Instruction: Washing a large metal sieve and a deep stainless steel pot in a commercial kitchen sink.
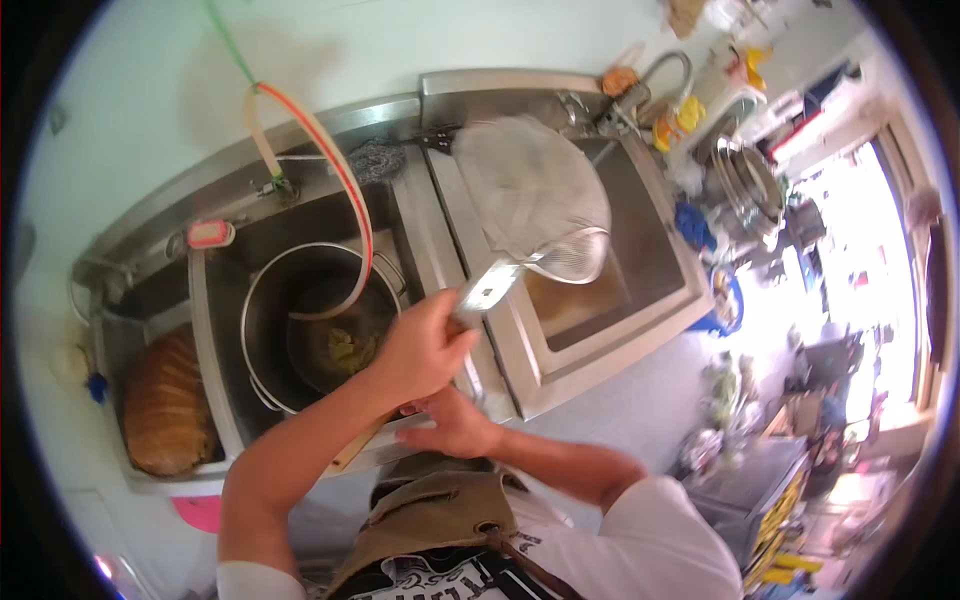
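Note:
My left hand (427,352) grips the handle of a long-handled wire-mesh strainer (532,187). The strainer's wide round head is blurred and hangs over the right sink basin (600,352). A wooden stick (356,450), in line with the strainer's handle, shows below my left wrist. My right hand (457,424) is close to this stick at the sink's front edge; my left forearm partly hides it, so its grip is unclear. To the left, a deep metal pot (262,337) stands in the middle basin, with yellowish-green scraps (349,352) at its bottom.
A hose with a red stripe (352,180) curves down into the pot. A large brown, ridged object (169,405) lies in the left basin. Steel wool (377,160) and a pink-and-white brush (210,234) rest along the back ledge. Metal bowls (742,184) stand to the right.

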`<state>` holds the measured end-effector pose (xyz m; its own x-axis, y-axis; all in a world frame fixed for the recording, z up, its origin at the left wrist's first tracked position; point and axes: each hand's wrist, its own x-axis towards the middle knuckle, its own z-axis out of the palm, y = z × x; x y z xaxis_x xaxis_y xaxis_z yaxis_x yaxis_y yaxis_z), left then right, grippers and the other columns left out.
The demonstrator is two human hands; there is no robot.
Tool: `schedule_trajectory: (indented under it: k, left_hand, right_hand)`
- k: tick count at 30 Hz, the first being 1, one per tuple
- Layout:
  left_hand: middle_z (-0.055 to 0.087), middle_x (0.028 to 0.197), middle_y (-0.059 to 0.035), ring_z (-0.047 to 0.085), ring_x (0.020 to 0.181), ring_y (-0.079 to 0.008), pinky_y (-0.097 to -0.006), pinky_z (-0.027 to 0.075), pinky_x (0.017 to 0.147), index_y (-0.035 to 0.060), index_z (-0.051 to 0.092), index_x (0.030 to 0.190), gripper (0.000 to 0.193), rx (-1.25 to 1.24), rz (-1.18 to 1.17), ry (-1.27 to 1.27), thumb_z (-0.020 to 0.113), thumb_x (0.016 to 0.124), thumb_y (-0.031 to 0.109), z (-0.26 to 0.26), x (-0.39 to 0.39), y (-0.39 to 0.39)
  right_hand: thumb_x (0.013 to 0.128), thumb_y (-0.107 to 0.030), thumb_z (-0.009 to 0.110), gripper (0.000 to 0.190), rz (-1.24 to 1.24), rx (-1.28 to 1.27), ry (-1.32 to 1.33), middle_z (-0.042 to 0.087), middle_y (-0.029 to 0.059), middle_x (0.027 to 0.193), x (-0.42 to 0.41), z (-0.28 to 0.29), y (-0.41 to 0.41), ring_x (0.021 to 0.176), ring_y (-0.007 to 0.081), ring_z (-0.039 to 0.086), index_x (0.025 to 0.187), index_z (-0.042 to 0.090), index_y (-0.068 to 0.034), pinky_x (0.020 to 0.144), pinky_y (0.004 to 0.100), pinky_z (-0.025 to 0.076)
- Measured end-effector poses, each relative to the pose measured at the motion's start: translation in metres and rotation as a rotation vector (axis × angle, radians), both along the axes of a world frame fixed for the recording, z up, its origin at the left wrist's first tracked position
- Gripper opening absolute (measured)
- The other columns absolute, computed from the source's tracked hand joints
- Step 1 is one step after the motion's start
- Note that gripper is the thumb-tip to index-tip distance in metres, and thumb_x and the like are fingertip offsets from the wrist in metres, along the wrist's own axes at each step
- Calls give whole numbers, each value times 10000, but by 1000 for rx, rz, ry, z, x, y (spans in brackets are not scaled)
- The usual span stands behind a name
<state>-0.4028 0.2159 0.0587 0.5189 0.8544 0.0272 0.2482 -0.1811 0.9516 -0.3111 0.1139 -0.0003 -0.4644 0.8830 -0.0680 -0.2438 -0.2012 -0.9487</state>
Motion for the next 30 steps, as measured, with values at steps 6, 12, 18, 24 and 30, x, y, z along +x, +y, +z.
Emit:
schedule_trajectory:
  k: [6, 12, 18, 24, 30]
  left_hand:
    - [651, 1008, -231, 632, 911, -393, -400, 510, 802, -54, 505, 1219, 489, 114, -250, -131, 654, 792, 131, -38, 125, 22]
    - [676, 978, -180, 669, 901, -308, -372, 531, 788, -30, 576, 1156, 375, 119, 80, -96, 648, 811, 98, -70, 19, 34]
    - [673, 969, -212, 671, 893, -318, -382, 538, 795, -25, 652, 1049, 315, -51, 701, 629, 651, 790, 154, -168, -203, -36]
    - [594, 1177, -273, 588, 1082, -377, -402, 462, 943, -87, 556, 1194, 598, -413, 1020, 872, 682, 777, 323, -205, -287, -51]
    - [513, 1276, -328, 498, 1227, -389, -403, 391, 1034, -130, 378, 1352, 893, -581, 1291, 601, 689, 744, 447, -235, -312, -27]
  right_hand:
    - [877, -101, 638, 227, -1085, -126, 44, 620, 56, 974, 43, -25, 2, 868, 167, 610, 1071, 549, -23, 701, 318, 519]
    - [842, -66, 615, 83, -1168, -379, -247, 521, 43, 663, 177, -63, 94, 558, 153, 528, 836, 541, -29, 522, 299, 459]
    - [817, -92, 641, 125, -1169, -479, -384, 534, 50, 710, 268, -166, 145, 584, 167, 548, 830, 533, -31, 520, 304, 465]
    - [830, -124, 626, 113, -1185, -526, -287, 537, 41, 724, 301, -195, 160, 661, 172, 543, 841, 550, -42, 612, 311, 478]
    - [890, -307, 671, 274, -1094, -709, -282, 534, 33, 730, 279, -186, 157, 669, 185, 547, 1015, 576, -82, 606, 324, 480]
